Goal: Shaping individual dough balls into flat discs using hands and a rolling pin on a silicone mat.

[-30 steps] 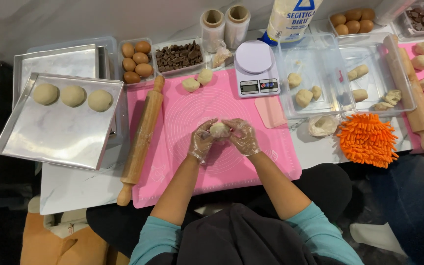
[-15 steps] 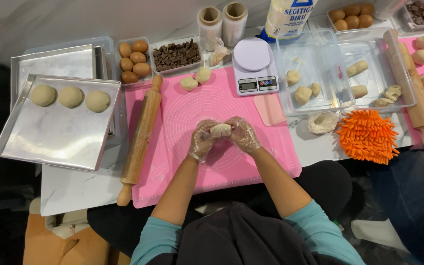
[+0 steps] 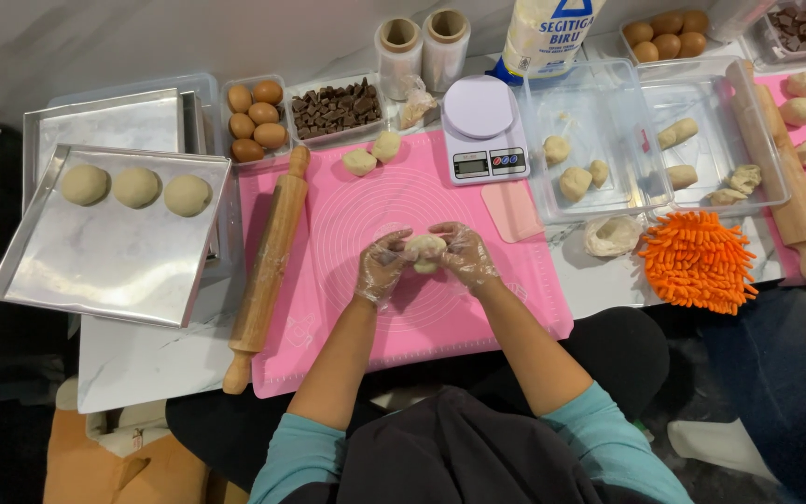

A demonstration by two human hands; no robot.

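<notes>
Looking down from the head camera, both gloved hands meet above the middle of the pink mat (image 3: 515, 299). The left hand (image 3: 382, 269) and the right hand (image 3: 464, 254) are curled around a lump of dough (image 3: 424, 252), fingers closed partway onto it from either side so that only its pale top shows between them. The dough is held just above the mat, not resting on it.

To the left of the mat lies a wooden rolling pin (image 3: 268, 271), running lengthwise along the mat's edge. Beyond it a metal tray (image 3: 104, 271) carries three round dough balls (image 3: 135, 187) in a row along its far side. At the far edge of the mat sit two small dough pieces (image 3: 372, 155), close together. Behind them stand a tub of eggs (image 3: 254, 121) and a tub of chocolate chunks (image 3: 335, 108), side by side. A white kitchen scale (image 3: 483, 131) stands at the mat's far right corner, with a clear plastic box (image 3: 590, 140) holding more dough pieces just beside it. An orange fuzzy cloth (image 3: 697, 261) lies near the table's front edge, well apart from the hands.
</notes>
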